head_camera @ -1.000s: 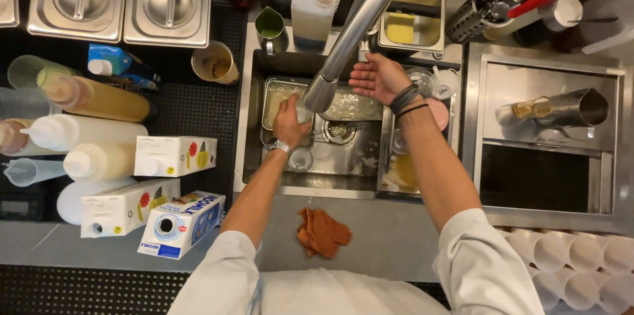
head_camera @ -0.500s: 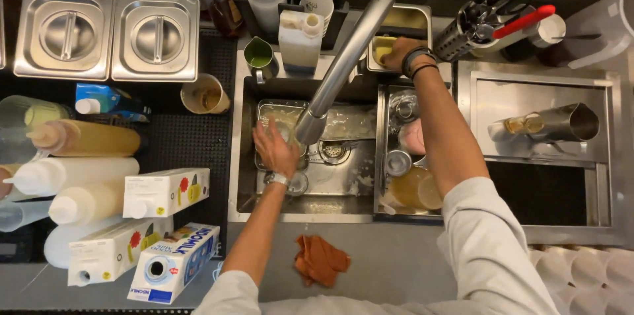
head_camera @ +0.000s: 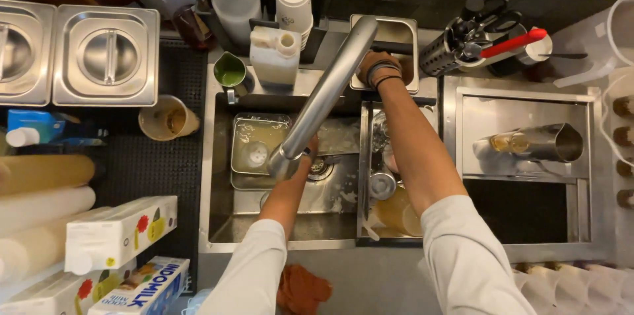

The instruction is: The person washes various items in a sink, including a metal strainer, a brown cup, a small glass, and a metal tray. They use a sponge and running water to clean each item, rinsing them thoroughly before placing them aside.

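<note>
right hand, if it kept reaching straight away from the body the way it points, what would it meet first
The right hand already sits at the small steel pan behind the sink. Going straight on, it would probably meet that pan's far wall first, though depth is unclear from above.

Top-down view of a steel sink set in a counter. The left hand reaches into the basin beneath the spout end of the long tap, and is largely hidden by it (what the fingers are doing cannot be told). The right hand, with dark bands at the wrist, lies at the small steel pan behind the sink. A square tray sits in the basin, left of the drain. An orange cloth lies on the near edge; milk cartons lie at left, lidded steel pans at upper left.
</note>
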